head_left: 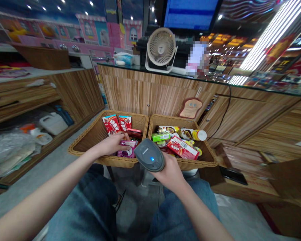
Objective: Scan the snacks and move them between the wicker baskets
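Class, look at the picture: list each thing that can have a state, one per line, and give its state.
Scanner, in the right grip, blue light on
Left grip, at the purple pack, hold unclear
Left basket, open, partly filled
Right basket, open, partly filled
Monitor, on, blue screen
Fan, upright, spin unclear
Phone, lying flat, screen dark
Toast toy, hanging
Strip lights, lit

A wood-panelled counter (137,90) with a dark glass top spans the room above a grey floor (85,134). Open wooden shelves (27,100) stand at left. Pink shopfront decorations (90,30) line the back; bright strip lights (266,36) slant across the upper right.
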Demonstrator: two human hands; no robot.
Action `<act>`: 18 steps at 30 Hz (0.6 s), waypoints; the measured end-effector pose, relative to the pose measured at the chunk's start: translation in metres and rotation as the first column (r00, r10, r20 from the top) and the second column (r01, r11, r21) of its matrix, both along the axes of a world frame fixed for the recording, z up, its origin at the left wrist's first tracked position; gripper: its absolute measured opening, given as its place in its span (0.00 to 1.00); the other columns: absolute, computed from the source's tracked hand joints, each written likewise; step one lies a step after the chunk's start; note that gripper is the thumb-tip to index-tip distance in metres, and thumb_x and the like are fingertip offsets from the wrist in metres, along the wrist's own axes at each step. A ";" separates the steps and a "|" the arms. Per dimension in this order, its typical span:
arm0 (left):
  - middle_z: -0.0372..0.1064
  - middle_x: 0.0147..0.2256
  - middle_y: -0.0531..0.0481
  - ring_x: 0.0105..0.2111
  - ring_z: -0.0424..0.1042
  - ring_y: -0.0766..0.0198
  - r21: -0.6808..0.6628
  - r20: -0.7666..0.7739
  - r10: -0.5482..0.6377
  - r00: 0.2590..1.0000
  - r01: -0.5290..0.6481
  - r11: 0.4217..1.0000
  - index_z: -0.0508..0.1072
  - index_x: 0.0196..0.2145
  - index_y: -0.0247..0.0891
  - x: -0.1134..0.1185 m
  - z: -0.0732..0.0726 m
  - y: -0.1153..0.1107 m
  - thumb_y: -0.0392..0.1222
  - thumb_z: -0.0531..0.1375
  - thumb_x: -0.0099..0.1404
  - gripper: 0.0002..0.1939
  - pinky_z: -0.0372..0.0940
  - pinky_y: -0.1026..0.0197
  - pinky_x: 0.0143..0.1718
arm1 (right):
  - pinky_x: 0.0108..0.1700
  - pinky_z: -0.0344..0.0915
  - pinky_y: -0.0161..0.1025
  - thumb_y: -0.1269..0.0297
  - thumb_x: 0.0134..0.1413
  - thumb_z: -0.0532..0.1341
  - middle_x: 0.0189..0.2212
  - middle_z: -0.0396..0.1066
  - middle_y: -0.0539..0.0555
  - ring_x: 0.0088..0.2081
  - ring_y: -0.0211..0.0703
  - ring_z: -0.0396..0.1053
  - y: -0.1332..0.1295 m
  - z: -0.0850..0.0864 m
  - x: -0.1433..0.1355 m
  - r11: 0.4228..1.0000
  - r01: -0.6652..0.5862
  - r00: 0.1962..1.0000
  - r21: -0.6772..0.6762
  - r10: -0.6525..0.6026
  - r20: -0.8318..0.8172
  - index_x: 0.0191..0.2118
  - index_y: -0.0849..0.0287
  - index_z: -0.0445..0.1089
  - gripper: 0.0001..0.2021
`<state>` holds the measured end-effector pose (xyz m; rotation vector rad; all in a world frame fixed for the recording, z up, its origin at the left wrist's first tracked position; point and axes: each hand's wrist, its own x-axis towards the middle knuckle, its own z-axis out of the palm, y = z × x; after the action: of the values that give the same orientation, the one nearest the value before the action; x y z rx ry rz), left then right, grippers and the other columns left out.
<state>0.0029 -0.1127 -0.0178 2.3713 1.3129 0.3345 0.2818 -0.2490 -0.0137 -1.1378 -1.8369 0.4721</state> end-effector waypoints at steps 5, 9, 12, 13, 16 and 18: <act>0.80 0.47 0.47 0.47 0.79 0.53 -0.041 0.151 -0.085 0.985 0.092 0.995 0.76 0.47 0.43 0.003 0.018 -0.009 0.55 0.65 0.63 0.19 0.71 0.54 0.52 | 0.36 0.72 0.40 0.62 0.56 0.67 0.34 0.82 0.57 0.34 0.53 0.81 0.000 -0.001 0.000 1.000 -0.001 1.000 0.001 0.001 0.002 0.39 0.55 0.75 0.06; 0.79 0.56 0.46 0.56 0.77 0.51 0.129 0.213 -0.086 0.973 0.059 0.990 0.76 0.56 0.44 0.002 0.028 -0.017 0.57 0.65 0.65 0.26 0.67 0.52 0.61 | 0.36 0.71 0.40 0.63 0.55 0.67 0.33 0.82 0.57 0.34 0.53 0.81 -0.001 -0.001 0.000 1.000 -0.001 1.000 0.007 0.001 -0.001 0.38 0.55 0.74 0.05; 0.78 0.57 0.43 0.57 0.76 0.49 0.230 0.207 -0.042 0.977 -0.007 0.973 0.75 0.59 0.42 -0.004 0.023 -0.017 0.57 0.64 0.66 0.27 0.65 0.49 0.63 | 0.36 0.71 0.40 0.63 0.55 0.67 0.33 0.82 0.56 0.34 0.53 0.81 0.000 0.000 0.000 1.000 0.001 1.000 0.003 -0.001 -0.003 0.37 0.55 0.74 0.05; 0.78 0.57 0.43 0.57 0.77 0.48 0.228 0.178 -0.026 0.984 -0.015 0.973 0.75 0.60 0.42 -0.007 0.020 -0.016 0.56 0.64 0.66 0.28 0.65 0.48 0.63 | 0.35 0.71 0.40 0.63 0.55 0.67 0.33 0.82 0.56 0.33 0.53 0.80 0.000 0.000 -0.001 1.000 -0.002 1.000 0.001 0.002 -0.006 0.37 0.55 0.74 0.05; 0.79 0.56 0.42 0.54 0.78 0.47 0.155 0.059 0.023 0.998 -0.032 0.987 0.72 0.64 0.42 -0.015 0.012 -0.015 0.54 0.62 0.65 0.32 0.66 0.47 0.60 | 0.35 0.71 0.40 0.63 0.55 0.67 0.33 0.82 0.56 0.33 0.52 0.80 0.000 0.000 -0.001 1.000 -0.006 1.000 -0.006 0.006 -0.013 0.37 0.55 0.74 0.05; 0.78 0.55 0.43 0.54 0.77 0.47 0.127 0.005 0.058 0.998 -0.058 0.990 0.69 0.67 0.44 -0.019 0.009 -0.016 0.53 0.63 0.64 0.35 0.65 0.45 0.60 | 0.35 0.71 0.39 0.62 0.56 0.67 0.33 0.82 0.56 0.33 0.52 0.81 0.000 0.000 -0.001 1.000 -0.005 1.000 -0.010 0.005 -0.012 0.37 0.55 0.74 0.05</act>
<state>-0.0165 -0.1284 -0.0086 2.4393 1.4007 0.4490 0.2809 -0.2493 -0.0140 -1.1344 -1.8291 0.4906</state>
